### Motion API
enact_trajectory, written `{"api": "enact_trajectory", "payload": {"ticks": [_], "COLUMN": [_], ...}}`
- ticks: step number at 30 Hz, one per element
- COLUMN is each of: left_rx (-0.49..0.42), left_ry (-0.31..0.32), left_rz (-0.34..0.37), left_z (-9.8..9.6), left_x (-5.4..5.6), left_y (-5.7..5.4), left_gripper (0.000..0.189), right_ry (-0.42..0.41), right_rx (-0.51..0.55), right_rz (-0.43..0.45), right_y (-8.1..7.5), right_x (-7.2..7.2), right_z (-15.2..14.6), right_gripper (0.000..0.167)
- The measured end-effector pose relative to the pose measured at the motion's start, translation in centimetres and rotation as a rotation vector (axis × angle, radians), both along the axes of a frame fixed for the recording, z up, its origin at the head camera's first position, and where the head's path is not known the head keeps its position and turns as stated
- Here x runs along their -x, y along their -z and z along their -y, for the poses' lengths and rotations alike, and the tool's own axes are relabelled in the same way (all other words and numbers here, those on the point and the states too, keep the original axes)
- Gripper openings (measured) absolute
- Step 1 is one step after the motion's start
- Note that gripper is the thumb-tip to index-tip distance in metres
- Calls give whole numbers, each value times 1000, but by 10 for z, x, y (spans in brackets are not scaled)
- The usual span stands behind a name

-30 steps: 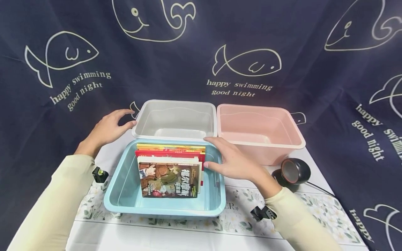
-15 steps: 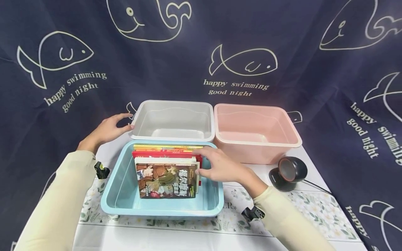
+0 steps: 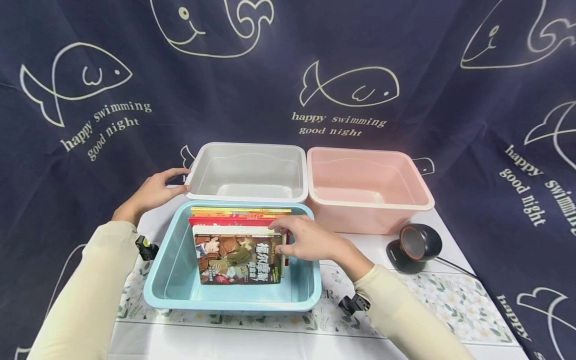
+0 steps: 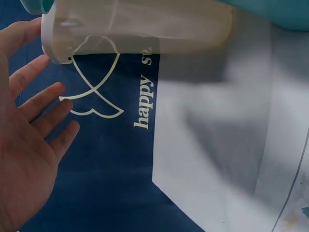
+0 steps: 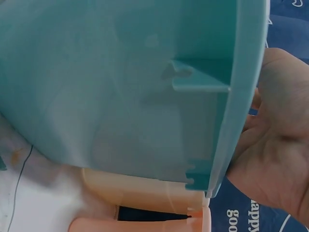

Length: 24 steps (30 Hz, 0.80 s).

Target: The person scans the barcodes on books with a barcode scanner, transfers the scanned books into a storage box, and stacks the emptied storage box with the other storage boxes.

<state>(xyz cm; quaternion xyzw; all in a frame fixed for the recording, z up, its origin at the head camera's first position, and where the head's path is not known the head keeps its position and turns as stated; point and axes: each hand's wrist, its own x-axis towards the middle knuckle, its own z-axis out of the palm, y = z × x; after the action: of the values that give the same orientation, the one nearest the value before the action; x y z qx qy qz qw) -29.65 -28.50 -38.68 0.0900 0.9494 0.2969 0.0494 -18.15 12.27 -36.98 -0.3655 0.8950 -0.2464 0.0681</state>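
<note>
A row of books stands upright in the light-blue plastic bin. At its front is a dark-covered comic book, with a white book, a red book and yellow ones behind. My right hand reaches over the bin's right side. Its thumb overlaps the comic's right edge, and its fingertips are at the top right corner of the white book. In the right wrist view, the bin's wall hides those fingers. Beside the grey bin, my left hand is spread, fingertips right at its left rim.
Behind the blue bin, the grey one and a pink bin stand side by side with bare insides. A black round device with a cable sits at the right. A dark fish-print cloth hangs at the back.
My right hand has moved left and down, from the bin's right rim to the books' upper right corners. The left hand stays by the grey bin's rim; the books keep their places.
</note>
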Motion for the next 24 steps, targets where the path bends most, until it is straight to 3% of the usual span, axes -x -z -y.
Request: {"api": "enact_trajectory", "payload": {"ticks": [13,24], "left_rx": [-69,-90], "left_ry": [10,-13], "left_rz": [-58,-12], "left_z": [3,0], "left_x": [-2,-5], "left_y": [12,13], "left_gripper": [68,71], "right_ry": [26,85], "right_rx": [-32,19], "right_rz": [53,176], "right_y": [-1,0], "right_x": [3,6], "right_z": [8,19], "right_gripper": [42,31]}}
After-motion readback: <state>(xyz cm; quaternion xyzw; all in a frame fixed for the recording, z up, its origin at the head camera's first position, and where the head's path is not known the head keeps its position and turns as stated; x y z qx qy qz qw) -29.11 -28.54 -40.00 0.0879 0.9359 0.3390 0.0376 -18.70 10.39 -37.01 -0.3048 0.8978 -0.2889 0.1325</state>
